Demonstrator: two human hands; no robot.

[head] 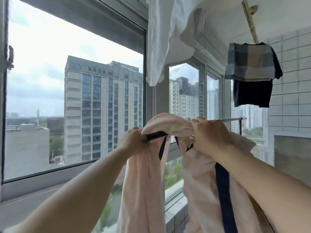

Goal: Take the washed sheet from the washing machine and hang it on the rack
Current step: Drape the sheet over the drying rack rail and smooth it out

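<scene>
A pale pink sheet (143, 182) with a dark blue trim band (223, 185) is draped in a bunch over the near end of a dark rack bar (156, 135). My left hand (133, 141) grips the sheet just beside the bar's round end cap. My right hand (208, 133) clutches the bunched fabric on top of the bar further along. Two folds of sheet hang down below the bar, one under each hand. The bar continues as a thin metal rod (230, 119) to the right.
A white cloth (161, 39) hangs overhead at centre. A plaid towel (250, 63) and a dark garment (252, 93) hang from a ceiling rail at the upper right. Large windows (75, 89) fill the left, a white tiled wall (291, 91) the right.
</scene>
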